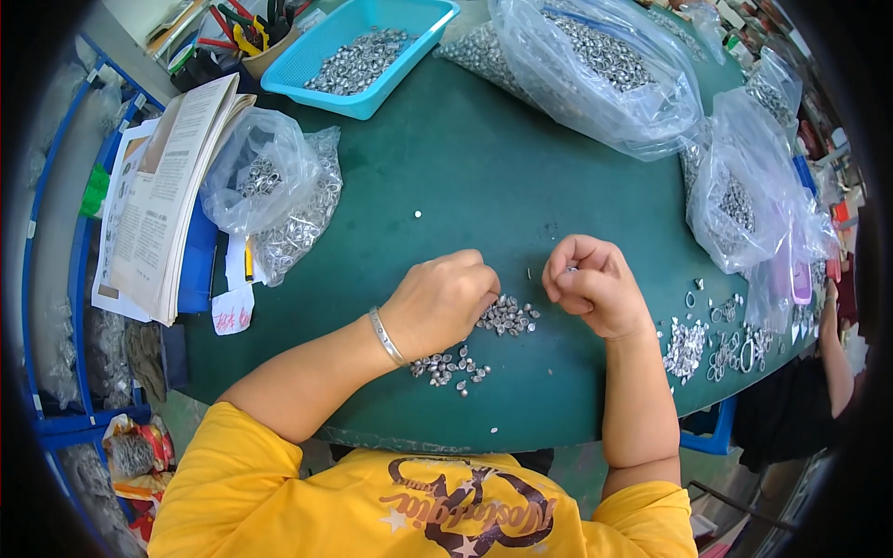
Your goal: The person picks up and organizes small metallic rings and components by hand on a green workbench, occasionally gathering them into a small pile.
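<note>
My left hand (439, 299) rests curled on the green table (484, 177), its fingertips touching a small heap of silver metal pieces (508, 316). A silver bangle (385, 337) sits on that wrist. Another scatter of the same pieces (448, 366) lies just under the wrist. My right hand (593, 283) is a loose fist a little to the right of the heap, fingers pinched on a tiny metal piece that barely shows. One lone piece (418, 215) lies farther out on the table.
A blue basket of metal pieces (358, 51) stands at the back. Clear bags of parts sit at left (270, 186), back (595, 65) and right (744, 195). Stacked papers (163, 200) lie at the left edge. Loose rings (721, 339) lie at right near another person's arm (834, 358).
</note>
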`<state>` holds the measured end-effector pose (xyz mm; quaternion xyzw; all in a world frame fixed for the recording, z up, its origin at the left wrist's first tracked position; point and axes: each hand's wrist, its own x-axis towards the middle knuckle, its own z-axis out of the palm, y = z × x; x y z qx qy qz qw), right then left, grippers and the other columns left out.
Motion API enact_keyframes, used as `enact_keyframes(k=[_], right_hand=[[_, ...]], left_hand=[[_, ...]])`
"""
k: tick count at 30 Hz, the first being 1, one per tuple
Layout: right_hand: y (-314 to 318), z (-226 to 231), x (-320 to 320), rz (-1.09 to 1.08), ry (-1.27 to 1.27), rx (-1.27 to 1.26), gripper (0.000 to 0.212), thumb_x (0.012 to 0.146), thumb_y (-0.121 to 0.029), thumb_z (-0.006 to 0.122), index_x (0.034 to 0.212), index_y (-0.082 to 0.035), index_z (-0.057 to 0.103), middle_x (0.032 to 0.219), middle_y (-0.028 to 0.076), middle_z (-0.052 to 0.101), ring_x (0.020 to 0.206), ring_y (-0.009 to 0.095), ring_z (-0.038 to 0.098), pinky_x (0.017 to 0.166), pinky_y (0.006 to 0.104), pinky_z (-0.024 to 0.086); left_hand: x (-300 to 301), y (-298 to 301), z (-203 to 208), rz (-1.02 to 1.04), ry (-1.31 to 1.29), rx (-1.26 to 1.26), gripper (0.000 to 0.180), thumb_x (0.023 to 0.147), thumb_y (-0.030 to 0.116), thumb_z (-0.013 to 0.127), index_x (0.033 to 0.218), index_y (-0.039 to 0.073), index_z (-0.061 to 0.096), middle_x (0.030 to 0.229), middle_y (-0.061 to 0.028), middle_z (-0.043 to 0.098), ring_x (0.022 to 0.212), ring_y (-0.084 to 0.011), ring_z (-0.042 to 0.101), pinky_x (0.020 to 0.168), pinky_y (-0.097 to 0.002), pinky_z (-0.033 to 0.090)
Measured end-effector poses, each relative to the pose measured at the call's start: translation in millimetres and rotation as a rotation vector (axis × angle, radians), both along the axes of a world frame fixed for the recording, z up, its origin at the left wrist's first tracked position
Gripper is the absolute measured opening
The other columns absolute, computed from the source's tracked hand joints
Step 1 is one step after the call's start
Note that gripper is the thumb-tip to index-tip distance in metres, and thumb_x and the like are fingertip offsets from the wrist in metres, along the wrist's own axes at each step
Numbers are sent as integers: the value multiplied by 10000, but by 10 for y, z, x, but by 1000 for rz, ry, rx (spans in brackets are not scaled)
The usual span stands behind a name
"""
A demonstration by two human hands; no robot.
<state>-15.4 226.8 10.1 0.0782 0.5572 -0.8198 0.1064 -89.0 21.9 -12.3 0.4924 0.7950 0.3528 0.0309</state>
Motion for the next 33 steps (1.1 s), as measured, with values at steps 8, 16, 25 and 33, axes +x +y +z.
enact_keyframes(k=[8,16,25,33], right_hand=[[-298,-76,46,88,283,1115,113,742,-95,664,806,-2,657,581,98,572,523,146,534,540,266,454],[-58,-14,7,-32,-51,-137,81,802,-58,613,838,15,611,631,16,546,457,50,374,407,179,255],[-399,-95,41,42,252,998,87,772,-123,629,808,-53,665,719,110,622,654,266,592,604,346,481],[-404,-54,42,16,269,1143,74,766,-114,622,804,-49,625,746,131,628,684,313,609,612,370,491]], left_hand=[[11,-50,6,33,22,-60,72,712,61,674,754,45,617,735,-101,542,650,-281,565,589,-346,480],[-75,-67,236,122,-1078,184,54,855,79,590,849,25,591,678,49,499,609,-37,463,504,-169,365],[-263,-194,57,91,-1533,332,75,783,41,584,846,6,603,653,2,532,589,-85,496,502,-200,396],[-61,-112,-44,54,-32,12,80,727,56,678,801,41,652,672,-90,521,570,-226,531,561,-298,449]])
